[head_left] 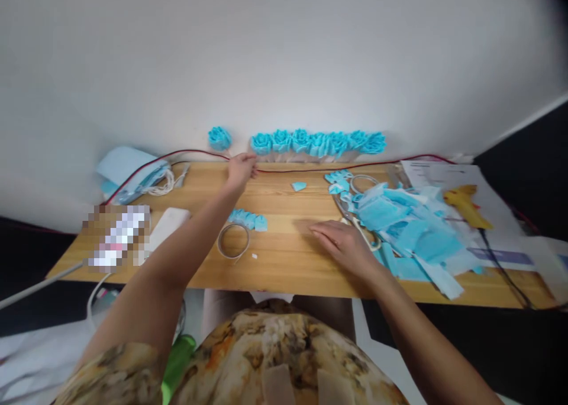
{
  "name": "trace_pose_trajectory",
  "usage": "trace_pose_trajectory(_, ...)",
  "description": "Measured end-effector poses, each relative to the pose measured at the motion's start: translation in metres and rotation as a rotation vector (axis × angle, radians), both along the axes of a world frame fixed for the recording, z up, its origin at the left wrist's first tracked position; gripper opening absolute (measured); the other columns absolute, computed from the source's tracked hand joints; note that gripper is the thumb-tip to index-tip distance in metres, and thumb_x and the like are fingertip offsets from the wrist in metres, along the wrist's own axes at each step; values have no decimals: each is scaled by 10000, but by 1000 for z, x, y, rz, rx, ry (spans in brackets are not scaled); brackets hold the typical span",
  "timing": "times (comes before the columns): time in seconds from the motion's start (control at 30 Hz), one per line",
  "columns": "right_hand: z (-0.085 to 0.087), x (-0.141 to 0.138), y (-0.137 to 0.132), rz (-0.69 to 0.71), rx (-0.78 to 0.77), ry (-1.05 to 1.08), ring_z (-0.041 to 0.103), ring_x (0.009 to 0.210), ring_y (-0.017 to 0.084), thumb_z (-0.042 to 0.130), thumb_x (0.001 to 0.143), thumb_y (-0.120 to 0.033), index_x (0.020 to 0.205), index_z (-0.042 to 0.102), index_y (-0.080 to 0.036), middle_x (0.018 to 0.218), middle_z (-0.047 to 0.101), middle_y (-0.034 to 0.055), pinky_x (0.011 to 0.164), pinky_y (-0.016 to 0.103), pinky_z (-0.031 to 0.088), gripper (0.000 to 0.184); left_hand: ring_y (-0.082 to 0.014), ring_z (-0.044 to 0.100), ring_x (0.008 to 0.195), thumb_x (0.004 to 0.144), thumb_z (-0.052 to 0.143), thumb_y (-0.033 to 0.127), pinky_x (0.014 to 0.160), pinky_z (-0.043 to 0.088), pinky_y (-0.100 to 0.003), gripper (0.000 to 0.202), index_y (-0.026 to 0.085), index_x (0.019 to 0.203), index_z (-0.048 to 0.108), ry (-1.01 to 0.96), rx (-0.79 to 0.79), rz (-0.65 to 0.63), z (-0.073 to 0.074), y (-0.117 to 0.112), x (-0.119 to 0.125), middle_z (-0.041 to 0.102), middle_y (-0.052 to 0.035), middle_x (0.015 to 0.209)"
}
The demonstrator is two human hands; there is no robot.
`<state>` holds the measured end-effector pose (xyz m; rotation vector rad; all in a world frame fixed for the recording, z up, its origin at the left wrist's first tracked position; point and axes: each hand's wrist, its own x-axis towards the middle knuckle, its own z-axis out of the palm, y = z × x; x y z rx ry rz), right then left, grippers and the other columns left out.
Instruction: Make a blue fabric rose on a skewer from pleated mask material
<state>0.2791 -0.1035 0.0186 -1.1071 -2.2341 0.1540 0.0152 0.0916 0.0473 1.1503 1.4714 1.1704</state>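
Observation:
My left hand (pixel 241 169) reaches to the far edge of the wooden table (pixel 284 263), fingers extended beside the left end of a row of blue fabric roses (pixel 317 142) lined against the wall. A single blue rose (pixel 219 138) sits apart, just left of the hand. My right hand (pixel 344 245) lies flat and open on the table, palm down, touching scissors (pixel 360 227) at the edge of a pile of cut blue fabric pieces (pixel 408 233). A tape ring (pixel 233 240) and a folded blue strip (pixel 247 218) lie between my arms.
A red cable (pixel 310 169) runs along the table's back. A yellow glue gun (pixel 465 205) rests on papers at the right. A white box (pixel 168 226), white cords (pixel 160 186) and blue paper (pixel 122 163) sit at the left. A small blue scrap (pixel 299 186) lies mid-table.

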Motion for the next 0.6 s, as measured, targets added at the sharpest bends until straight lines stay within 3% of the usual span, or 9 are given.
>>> trace_pose_trajectory(0.1, -8, -8, -10, -19, 32, 61, 763, 778, 191, 551, 1041, -227, 928, 744, -184, 876, 806, 61, 718, 292, 561, 227, -70, 561, 473, 905, 533, 51, 481, 423, -173, 203, 140, 996, 691, 6, 23, -49, 5, -26, 4, 612, 39, 642)
trace_pose_trajectory(0.2, -15, -15, -16, -27, 12, 89, 705, 647, 163, 579, 1028, -245, 819, 706, -192, 740, 749, 26, 616, 273, 499, 250, -74, 570, 496, 927, 569, 111, 487, 421, -175, 140, 147, 894, 700, 107, 39, -278, 0, -50, 1, 630, 29, 649)
trace_pose_trajectory(0.27, -22, -17, -19, -21, -2, 82, 665, 587, 152, 584, 1028, -271, 758, 684, -197, 668, 705, 7, 573, 272, 460, 298, -84, 572, 507, 935, 615, 186, 498, 416, -181, 185, 152, 768, 687, 231, 19, -351, -6, -59, -9, 624, 22, 613)
trace_pose_trajectory(0.43, -41, -17, -24, -44, -66, 108, 653, 564, 153, 579, 1032, -327, 766, 716, -203, 643, 705, -4, 558, 269, 447, 323, -108, 536, 496, 904, 642, 201, 517, 390, -214, 279, 162, 628, 646, 354, 6, -195, -20, -44, -55, 599, 9, 558)
trace_pose_trajectory(0.53, -47, -15, -24, -70, -131, 133, 697, 624, 177, 584, 1026, -360, 789, 734, -209, 693, 744, 10, 591, 275, 477, 318, -120, 537, 513, 899, 610, 183, 558, 420, -232, 241, 161, 664, 659, 344, 39, -65, -24, -23, -78, 611, -5, 592)
trace_pose_trajectory(0.6, -48, -15, -24, -89, -174, 149, 712, 645, 189, 578, 1025, -385, 794, 739, -213, 718, 761, 20, 597, 281, 489, 330, -121, 548, 524, 903, 578, 172, 566, 431, -236, 170, 154, 783, 697, 318, 63, 11, -25, -10, -86, 632, -11, 643)
